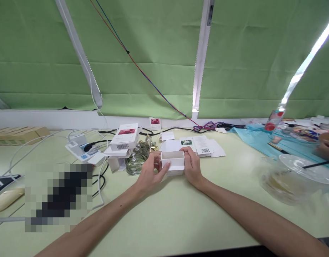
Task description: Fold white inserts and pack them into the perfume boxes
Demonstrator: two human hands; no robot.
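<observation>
A small white cardboard box stands upright between my hands, its open top facing me. My left hand grips its left side, the thumb across the front near the rim. On the other side my right hand is closed round the right wall. Just left of the box sit several green glass bottles with gold-coloured tops. Behind my right hand lie flattened white cartons, one with a barcode and one with a green picture. A white box with a pink flower picture rests on other cartons to the left.
At left are a power strip, tangled white cables, a cream computer mouse and cardboard boxes. A plastic container, a blue cloth, a bottle and another person's hand are at right.
</observation>
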